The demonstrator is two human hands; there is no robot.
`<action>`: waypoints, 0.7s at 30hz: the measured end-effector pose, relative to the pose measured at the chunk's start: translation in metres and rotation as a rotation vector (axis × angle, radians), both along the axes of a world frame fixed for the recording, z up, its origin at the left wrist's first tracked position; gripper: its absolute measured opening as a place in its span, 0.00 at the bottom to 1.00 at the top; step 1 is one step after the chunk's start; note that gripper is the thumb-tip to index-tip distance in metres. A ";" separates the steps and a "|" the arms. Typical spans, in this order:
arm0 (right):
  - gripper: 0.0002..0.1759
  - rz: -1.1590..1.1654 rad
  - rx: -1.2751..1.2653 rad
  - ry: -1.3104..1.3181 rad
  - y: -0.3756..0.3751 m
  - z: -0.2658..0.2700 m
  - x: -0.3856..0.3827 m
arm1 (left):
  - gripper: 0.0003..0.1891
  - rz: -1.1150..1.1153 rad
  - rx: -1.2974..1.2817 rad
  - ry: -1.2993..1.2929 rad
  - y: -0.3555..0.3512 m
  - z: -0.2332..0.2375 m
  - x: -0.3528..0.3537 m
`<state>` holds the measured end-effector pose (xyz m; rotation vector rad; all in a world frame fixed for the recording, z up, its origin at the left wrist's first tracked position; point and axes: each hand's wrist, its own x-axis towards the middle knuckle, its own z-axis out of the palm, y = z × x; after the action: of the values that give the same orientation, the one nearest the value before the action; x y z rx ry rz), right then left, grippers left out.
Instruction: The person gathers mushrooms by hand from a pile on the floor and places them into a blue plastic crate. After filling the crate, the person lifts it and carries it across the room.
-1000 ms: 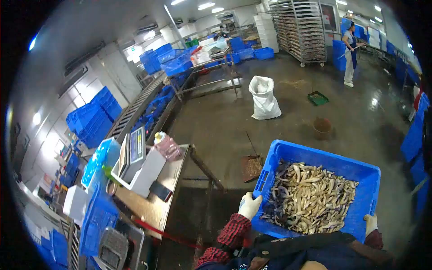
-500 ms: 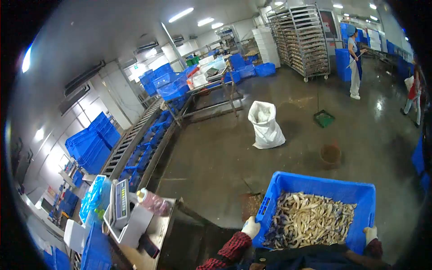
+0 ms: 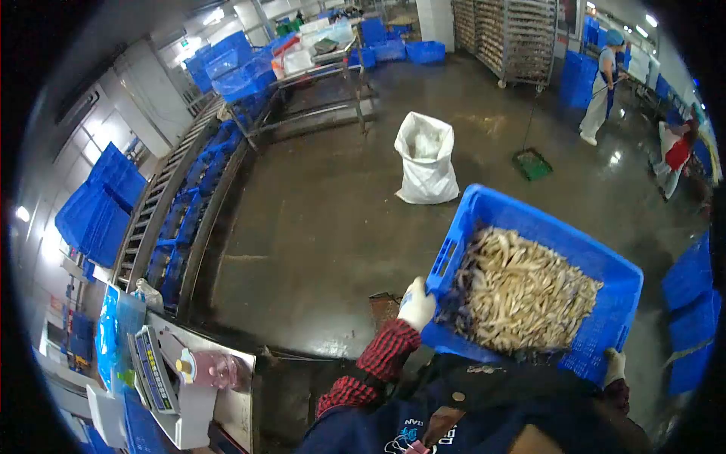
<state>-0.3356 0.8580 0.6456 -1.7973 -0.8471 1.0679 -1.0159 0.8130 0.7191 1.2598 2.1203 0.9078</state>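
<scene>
A blue plastic crate (image 3: pixel 560 234) is held in front of my body, tilted in the head view. Small pale, elongated pieces (image 3: pixel 522 291) that look like seafood cover its bottom, heaped toward the left and near side. My left hand (image 3: pixel 417 304), in a white glove, grips the crate's left end beside the handle slot. At the near right corner my right hand (image 3: pixel 615 367), also gloved, is closed on the rim, its fingers partly hidden. Beyond the crate an open white woven sack (image 3: pixel 429 170) stands on the wet floor.
To the left, a bench (image 3: pixel 236 401) carries a digital scale (image 3: pixel 155 371) and a pink-filled bottle (image 3: pixel 212 369). A roller conveyor (image 3: pixel 162 185) runs behind it. Blue crates (image 3: pixel 690 314) stand at right. A person (image 3: pixel 601 87) with a long handle and a tray rack (image 3: pixel 522 41) are farther back.
My view has tipped down and turned, showing more of my apron. The crate sits higher in view and more slanted, nearer the sack. The person at the back leans over more.
</scene>
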 end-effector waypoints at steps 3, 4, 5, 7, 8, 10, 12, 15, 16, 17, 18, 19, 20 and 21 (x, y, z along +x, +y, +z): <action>0.22 -0.112 0.018 0.076 0.043 0.047 -0.074 | 0.16 0.001 0.079 0.029 0.071 -0.001 -0.013; 0.23 -0.123 -0.009 0.047 0.044 0.037 -0.067 | 0.16 -0.006 0.080 0.027 0.076 -0.001 -0.013; 0.23 -0.123 -0.006 0.040 0.061 0.026 -0.053 | 0.16 -0.005 0.076 0.029 0.089 0.001 -0.015; 0.22 -0.001 0.017 0.084 0.082 -0.003 -0.022 | 0.16 0.002 0.075 0.027 0.104 0.003 -0.016; 0.22 0.012 0.016 0.081 0.098 -0.022 -0.018 | 0.16 0.005 0.047 0.035 0.119 0.001 -0.021; 0.19 0.000 0.004 0.188 0.191 -0.037 -0.045 | 0.18 0.021 0.035 0.068 0.187 -0.009 -0.041; 0.14 0.052 -0.063 0.151 0.236 -0.006 -0.072 | 0.18 0.066 0.020 0.066 0.219 -0.003 -0.045; 0.11 0.159 -0.067 0.079 0.296 0.022 -0.101 | 0.18 0.104 -0.029 0.038 0.245 0.014 -0.063; 0.13 0.111 -0.077 0.082 0.319 0.021 -0.106 | 0.18 0.100 -0.038 0.034 0.251 0.016 -0.069; 0.15 0.059 -0.086 0.085 0.336 0.022 -0.110 | 0.18 0.090 -0.048 0.029 0.252 0.019 -0.074; 0.15 0.070 -0.092 0.087 0.350 0.022 -0.107 | 0.18 0.128 -0.067 0.018 0.249 0.025 -0.076; 0.16 0.130 -0.112 0.092 0.366 0.026 -0.115 | 0.18 0.137 -0.064 0.023 0.248 0.034 -0.081; 0.18 0.192 -0.127 0.098 0.389 0.028 -0.127 | 0.18 0.153 -0.121 -0.049 0.249 0.042 -0.090; 0.18 0.201 -0.116 0.105 0.405 0.031 -0.143 | 0.18 0.168 -0.174 -0.121 0.248 0.046 -0.099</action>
<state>-0.4791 1.2626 0.6764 -1.7604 -0.9324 1.3538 -1.1149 1.0607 0.7651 0.9294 2.1795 0.8252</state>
